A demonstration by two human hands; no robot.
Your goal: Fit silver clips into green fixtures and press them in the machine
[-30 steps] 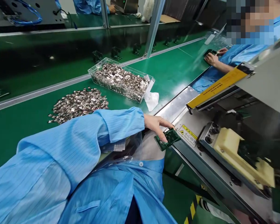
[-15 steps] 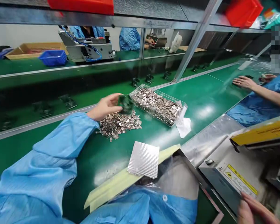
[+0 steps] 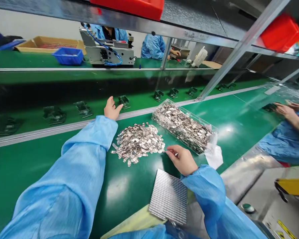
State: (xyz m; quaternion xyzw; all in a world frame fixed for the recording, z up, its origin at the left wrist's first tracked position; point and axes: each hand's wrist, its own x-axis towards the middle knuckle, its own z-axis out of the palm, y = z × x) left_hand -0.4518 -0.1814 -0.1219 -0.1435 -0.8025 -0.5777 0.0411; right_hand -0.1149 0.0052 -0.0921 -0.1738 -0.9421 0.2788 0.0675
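While my left hand point(image 3: 111, 109) hangs open by a green circuit board point(image 3: 124, 101), my right hand point(image 3: 184, 161), curled by silver metal tabs point(image 3: 142, 141), should pinch lightly; whether gripping one, I can't tell.

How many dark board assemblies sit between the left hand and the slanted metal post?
4: one assembly beside the left hand; a second and a third beyond the clear tray; a fourth near the slanted post. The hand may hide more.

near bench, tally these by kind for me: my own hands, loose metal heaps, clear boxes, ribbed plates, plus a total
2 hands: left hand, right hand
1 loose metal heap
1 clear box
1 ribbed plate
Total: 5
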